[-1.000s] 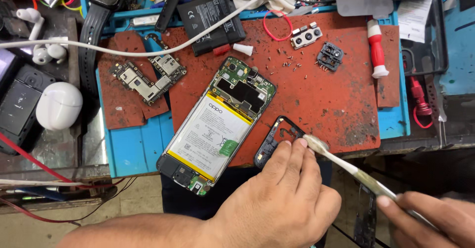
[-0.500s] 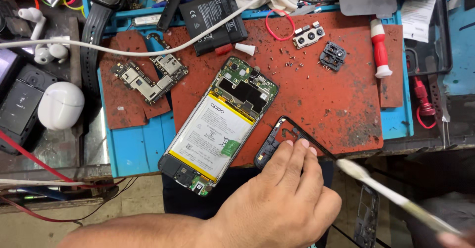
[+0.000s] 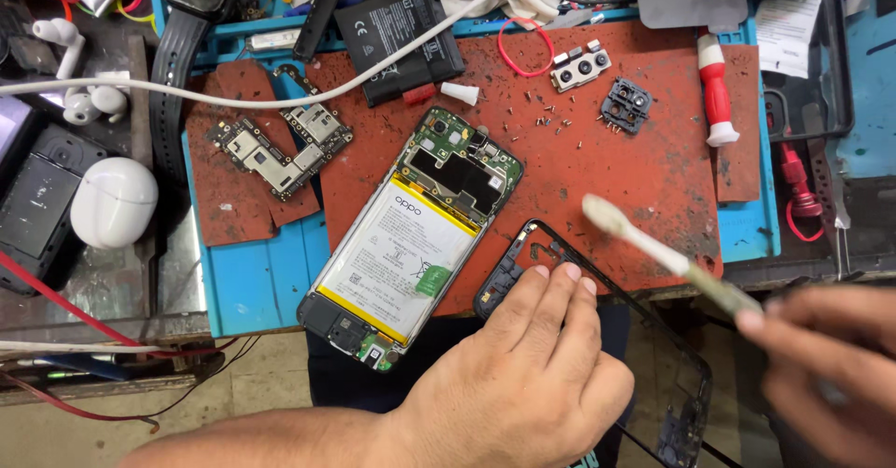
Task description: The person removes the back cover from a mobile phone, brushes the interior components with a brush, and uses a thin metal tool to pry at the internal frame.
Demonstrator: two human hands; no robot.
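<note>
Phone sits opened, battery exposed, screws out at 12 o'clock; left hand flat, pinning black frame; right hand (blurred) grips brush, cleaning unfinished.

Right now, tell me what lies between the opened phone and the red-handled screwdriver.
In the head view, between the opened phone and the red-handled screwdriver lie loose screws, a black camera bracket and bare red mat.

head cam | looks steeply down (close) | repair mat
</note>
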